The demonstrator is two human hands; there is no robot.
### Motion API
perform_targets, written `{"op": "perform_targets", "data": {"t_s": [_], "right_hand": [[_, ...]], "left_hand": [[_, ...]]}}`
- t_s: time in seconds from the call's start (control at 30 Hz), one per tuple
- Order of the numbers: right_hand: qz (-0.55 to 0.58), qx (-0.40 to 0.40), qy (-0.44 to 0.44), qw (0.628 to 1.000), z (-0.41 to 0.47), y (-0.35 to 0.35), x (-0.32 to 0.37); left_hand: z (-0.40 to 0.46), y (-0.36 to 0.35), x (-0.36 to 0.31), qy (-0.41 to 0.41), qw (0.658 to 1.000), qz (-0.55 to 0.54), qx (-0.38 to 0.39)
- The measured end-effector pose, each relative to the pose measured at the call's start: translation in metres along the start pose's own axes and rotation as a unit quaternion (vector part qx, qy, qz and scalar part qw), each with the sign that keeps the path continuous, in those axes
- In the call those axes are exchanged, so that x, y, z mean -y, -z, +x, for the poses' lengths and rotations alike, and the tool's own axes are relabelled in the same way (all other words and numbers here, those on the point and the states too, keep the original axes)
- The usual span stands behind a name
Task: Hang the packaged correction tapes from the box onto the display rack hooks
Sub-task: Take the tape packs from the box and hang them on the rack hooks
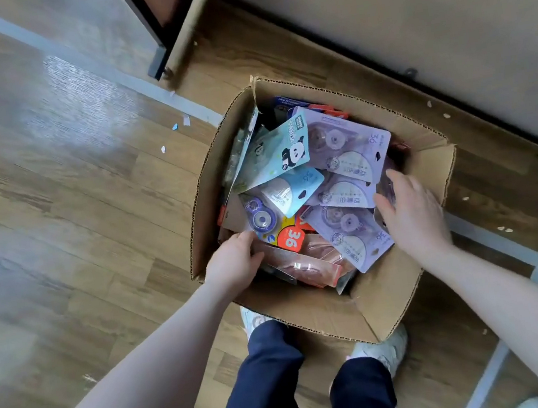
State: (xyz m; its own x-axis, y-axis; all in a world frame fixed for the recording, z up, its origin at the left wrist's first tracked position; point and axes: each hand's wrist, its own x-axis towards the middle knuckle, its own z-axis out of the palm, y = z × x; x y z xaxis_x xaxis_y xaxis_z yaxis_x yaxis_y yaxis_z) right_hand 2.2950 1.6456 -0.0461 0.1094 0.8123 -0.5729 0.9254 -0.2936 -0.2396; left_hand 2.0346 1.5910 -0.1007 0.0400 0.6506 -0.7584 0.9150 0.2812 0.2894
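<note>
An open cardboard box (391,294) stands on the floor between my feet, filled with several packaged correction tapes. On top lie lilac packs (347,142), a light blue panda pack (288,152), a blue pack (289,188) and pink packs (310,263). My left hand (232,262) reaches into the box's near left side, fingers curled at the edge of a purple-tape pack (261,220) and the pink packs. My right hand (412,211) hovers over the right side, fingers spread, touching a lilac pack (351,230). The display rack hooks are out of view.
Wood-look floor lies all around, with small paper scraps (175,127) to the left of the box. A black-framed stand base (158,56) and a grey panel (407,18) rise behind the box. My shoes (389,347) sit under the box's near edge.
</note>
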Motion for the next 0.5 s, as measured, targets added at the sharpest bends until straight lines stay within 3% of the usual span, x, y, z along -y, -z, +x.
{"op": "perform_targets", "data": {"t_s": [0.23,0.5], "right_hand": [[0.201,-0.007,-0.115,0.973,0.039,-0.002,0.002],[0.359,-0.057,-0.177,0.915,0.071,0.0,0.012]], "left_hand": [[0.008,-0.007,0.0,0.027,0.996,-0.08,-0.035],[0.01,-0.005,-0.001,-0.006,0.998,-0.05,-0.049]]}}
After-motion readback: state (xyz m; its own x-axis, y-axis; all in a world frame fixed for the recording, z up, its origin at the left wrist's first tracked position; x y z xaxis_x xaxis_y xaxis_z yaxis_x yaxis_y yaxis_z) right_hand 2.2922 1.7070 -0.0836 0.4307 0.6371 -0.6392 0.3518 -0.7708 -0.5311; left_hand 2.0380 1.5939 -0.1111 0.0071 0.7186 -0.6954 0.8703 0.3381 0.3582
